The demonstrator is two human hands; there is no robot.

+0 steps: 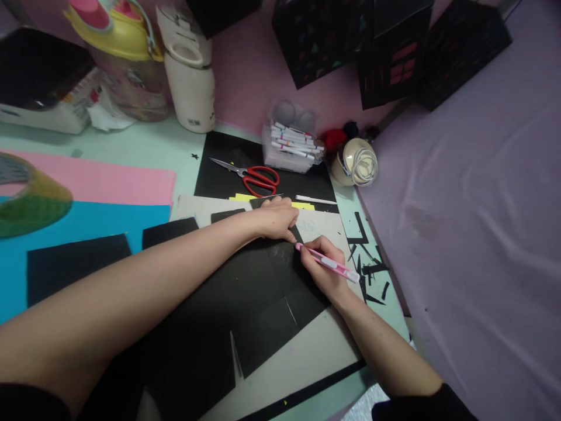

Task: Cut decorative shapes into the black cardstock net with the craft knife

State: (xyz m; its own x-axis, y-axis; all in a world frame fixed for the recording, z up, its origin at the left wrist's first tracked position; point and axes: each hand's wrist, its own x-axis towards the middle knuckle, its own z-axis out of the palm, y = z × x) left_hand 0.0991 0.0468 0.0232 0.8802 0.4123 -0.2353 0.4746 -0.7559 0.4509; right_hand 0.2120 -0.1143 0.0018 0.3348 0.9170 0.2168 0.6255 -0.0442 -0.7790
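Our counter [140,137] carries a pale board [318,345], and over it, at the near middle, spreads a slit black paper [258,292]. Far off we have a clear box [280,158] of markers. Our left hand [275,217] rests on the paper's far part, its grip loosely spread. Our right hand [326,276] has its grip closed around a pink pen-shaped tool [328,261], tip at the paper. Black scraps [376,269] lie to the right.

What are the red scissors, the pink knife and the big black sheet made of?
Scissors: shiny grey blades look like metal; the smooth, glossy red handles are probably plastic.
Pink craft knife: smooth, even colour and moulded-looking pale parts suggest plastic.
Big black sheet: flat, dull surface and thin cut edges suggest matt paper or thin card.
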